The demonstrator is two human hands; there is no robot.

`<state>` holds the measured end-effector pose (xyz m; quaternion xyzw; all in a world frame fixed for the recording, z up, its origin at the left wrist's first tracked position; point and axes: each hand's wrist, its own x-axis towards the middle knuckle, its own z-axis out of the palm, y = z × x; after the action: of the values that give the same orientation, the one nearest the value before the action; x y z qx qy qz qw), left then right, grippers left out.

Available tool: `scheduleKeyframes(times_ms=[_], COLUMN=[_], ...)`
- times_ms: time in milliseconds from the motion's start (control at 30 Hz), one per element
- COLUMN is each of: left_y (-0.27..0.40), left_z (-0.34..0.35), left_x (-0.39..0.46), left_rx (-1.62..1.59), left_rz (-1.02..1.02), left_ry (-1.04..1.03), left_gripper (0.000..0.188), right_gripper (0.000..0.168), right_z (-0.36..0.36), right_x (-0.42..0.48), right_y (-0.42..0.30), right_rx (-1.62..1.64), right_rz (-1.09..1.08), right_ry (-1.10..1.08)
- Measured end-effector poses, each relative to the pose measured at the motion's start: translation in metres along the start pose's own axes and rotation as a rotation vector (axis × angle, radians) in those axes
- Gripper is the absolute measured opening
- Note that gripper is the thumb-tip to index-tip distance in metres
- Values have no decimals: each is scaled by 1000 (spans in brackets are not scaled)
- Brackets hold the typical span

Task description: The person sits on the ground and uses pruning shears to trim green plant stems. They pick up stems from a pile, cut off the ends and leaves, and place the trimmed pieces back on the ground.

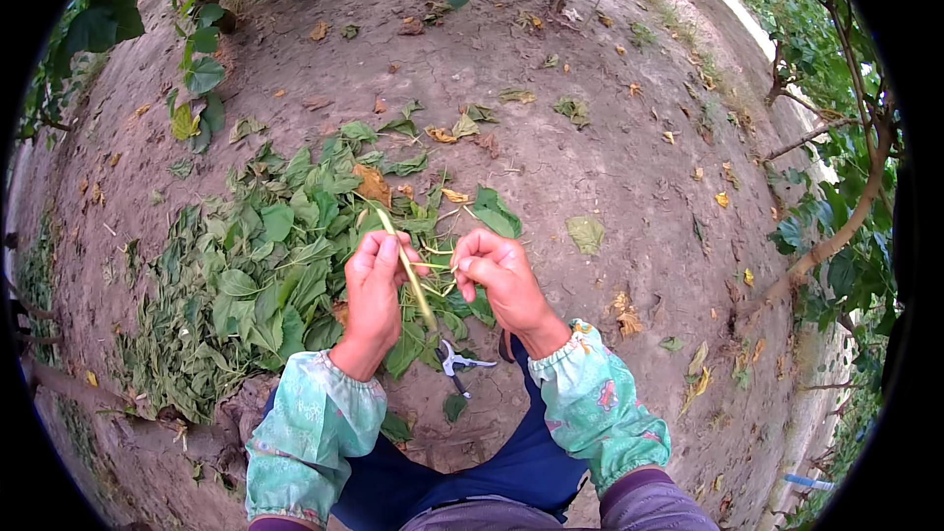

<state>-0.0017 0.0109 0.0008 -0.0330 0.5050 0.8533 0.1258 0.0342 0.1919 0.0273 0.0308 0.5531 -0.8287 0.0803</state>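
My left hand [375, 273] is closed around a green plant stem [405, 262], which runs at a slant past the thumb. My right hand [495, 273], just to the right, pinches a thin leaf stalk [434, 265] that reaches across from the stem. More thin stalks show between and behind the hands. Under and left of my left hand lies a broad heap of green leaves [258, 287], some of them wilted. Pruning shears [451, 361] with pale metal parts lie on the ground below the hands, between my legs.
Bare soil [664, 236] with scattered dry leaves surrounds the heap. A branching small tree [841, 236] stands at the right. Leafy branches [206, 37] hang in at the upper left. A thick woody trunk [184, 439] lies low at the left, by my leg.
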Motion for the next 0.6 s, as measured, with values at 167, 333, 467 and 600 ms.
scheduleKeyframes(times_ms=[167,333,467,600], left_y=[-3,5,28,29], left_z=[-13,-39,-37,-29], left_x=[3,20,25,21], left_rx=[-235,-353,-137,166], left_rz=[-103,-163,-2,120], left_ry=[-8,118,16,-63], left_gripper=[24,25,23,22], right_gripper=[6,10,22,18], right_z=[8,34,30,25], right_x=[-6,-21,-16,-3], right_y=[-3,-3,0,13], right_rx=[-77,-148,-111,-240], right_rz=[95,19,155,-45], right_ry=[-297,-616,-407,-89])
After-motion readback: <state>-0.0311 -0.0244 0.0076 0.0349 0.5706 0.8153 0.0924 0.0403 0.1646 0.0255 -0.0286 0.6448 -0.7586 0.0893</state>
